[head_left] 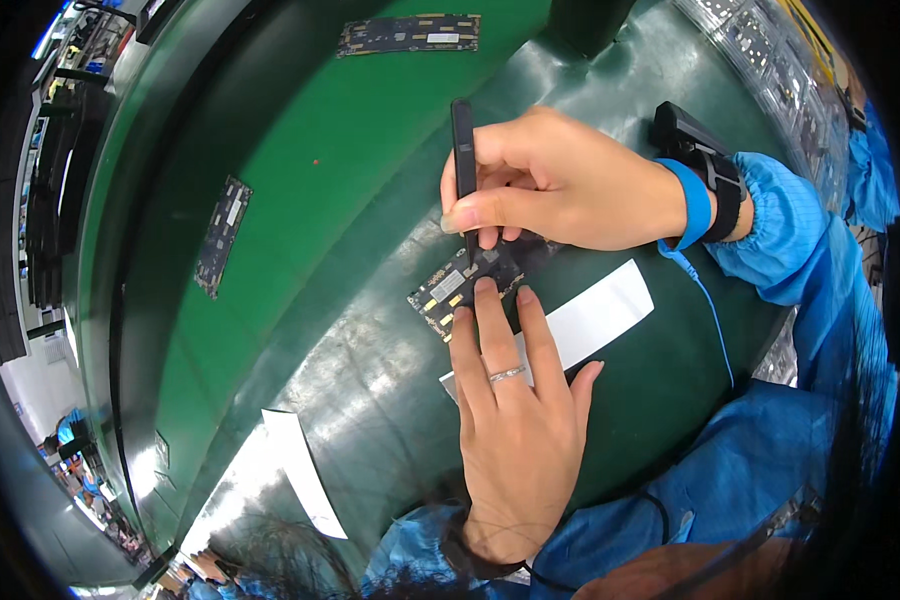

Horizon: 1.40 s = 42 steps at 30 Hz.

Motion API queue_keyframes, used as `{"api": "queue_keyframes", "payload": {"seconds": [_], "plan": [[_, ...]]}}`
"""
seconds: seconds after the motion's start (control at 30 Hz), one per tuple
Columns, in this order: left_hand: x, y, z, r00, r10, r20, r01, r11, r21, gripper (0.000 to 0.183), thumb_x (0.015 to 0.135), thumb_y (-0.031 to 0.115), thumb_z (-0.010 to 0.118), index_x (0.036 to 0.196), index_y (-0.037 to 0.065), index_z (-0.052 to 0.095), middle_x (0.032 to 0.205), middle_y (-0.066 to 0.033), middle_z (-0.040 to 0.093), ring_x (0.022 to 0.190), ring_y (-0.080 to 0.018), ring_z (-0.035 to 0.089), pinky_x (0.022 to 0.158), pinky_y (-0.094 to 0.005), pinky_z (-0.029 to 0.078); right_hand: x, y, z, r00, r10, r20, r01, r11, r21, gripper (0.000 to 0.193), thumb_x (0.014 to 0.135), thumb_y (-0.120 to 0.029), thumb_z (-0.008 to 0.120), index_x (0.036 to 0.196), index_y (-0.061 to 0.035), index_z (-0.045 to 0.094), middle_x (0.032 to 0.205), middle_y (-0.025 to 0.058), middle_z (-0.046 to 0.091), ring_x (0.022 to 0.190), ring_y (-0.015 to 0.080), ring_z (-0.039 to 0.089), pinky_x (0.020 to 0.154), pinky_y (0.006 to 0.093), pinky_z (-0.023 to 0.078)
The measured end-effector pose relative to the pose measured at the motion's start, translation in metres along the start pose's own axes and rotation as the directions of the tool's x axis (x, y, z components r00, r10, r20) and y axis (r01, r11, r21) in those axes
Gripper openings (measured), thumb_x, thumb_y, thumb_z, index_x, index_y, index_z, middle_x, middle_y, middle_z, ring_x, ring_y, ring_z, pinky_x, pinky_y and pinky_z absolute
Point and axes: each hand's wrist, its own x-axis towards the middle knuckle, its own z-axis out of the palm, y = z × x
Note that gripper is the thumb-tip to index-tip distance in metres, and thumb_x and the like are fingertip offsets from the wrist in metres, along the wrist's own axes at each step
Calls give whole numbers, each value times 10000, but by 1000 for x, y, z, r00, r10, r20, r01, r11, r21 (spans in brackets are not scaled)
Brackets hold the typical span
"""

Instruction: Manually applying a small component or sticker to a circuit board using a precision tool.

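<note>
A small black circuit board [448, 290] with pale labels and yellow patches lies on the green work surface in front of me. My left hand [515, 420], a ring on one finger, rests with its fingers stretched and apart, fingertips touching the board's near edge. Between the thumb and fingers of my right hand [560, 185] is a slim black stick-shaped tool [463, 150]. The tool stands nearly upright, and its narrow tip reaches down to the board's upper side. Beneath and beside my left fingers lies a white strip [600, 315], partly covered by them.
Another white strip [305, 475] lies at the near left. Other circuit boards rest on the green surface, one at left [222, 237] and one at the far side [410, 35]. Clear plastic trays [770, 60] stand far right. A blue cord [708, 300] trails from my right wristband [690, 205].
</note>
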Motion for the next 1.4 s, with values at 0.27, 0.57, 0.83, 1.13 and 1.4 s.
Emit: {"api": "queue_keyframes", "payload": {"seconds": [0.27,0.57,0.83,1.13,1.4], "plan": [[9,5,-5,996,-72,54,71,997,20,818,867,387,809,1493,-20,477,1562,-304,390,1319,-452,501,1044,-490,525,-1,6,-3,997,-79,5,79,997,-24,229,1010,-187,688,934,27,654,781,100,695,730,152,699,646,308,545],[9,9,0,993,-97,65,95,995,28,819,882,429,791,1488,-28,484,1534,-288,414,1331,-443,504,1045,-486,521,-2,13,-4,998,-58,-15,59,998,18,229,1011,-190,685,938,26,661,761,93,689,710,142,683,635,303,532],[14,8,1,996,-72,44,69,996,54,816,884,446,784,1481,-28,493,1533,-289,414,1306,-441,517,1036,-482,529,1,9,-10,999,-53,-5,52,998,-25,239,1010,-197,693,939,29,661,756,95,688,711,151,690,634,310,538],[12,5,3,998,-59,33,55,993,108,884,846,508,781,1501,-4,480,1535,-247,450,1242,-397,565,1035,-496,522,-15,8,-20,988,-132,74,132,991,2,200,981,-169,741,1096,-6,725,881,37,724,805,87,665,727,259,542],[-37,30,-13,999,-18,27,15,996,90,778,877,524,745,1421,-6,576,1454,-234,524,1141,-412,596,994,-520,478,-51,-22,0,994,-87,62,90,995,-47,186,951,-87,749,1101,21,728,993,122,764,844,206,749,732,298,577]]}}
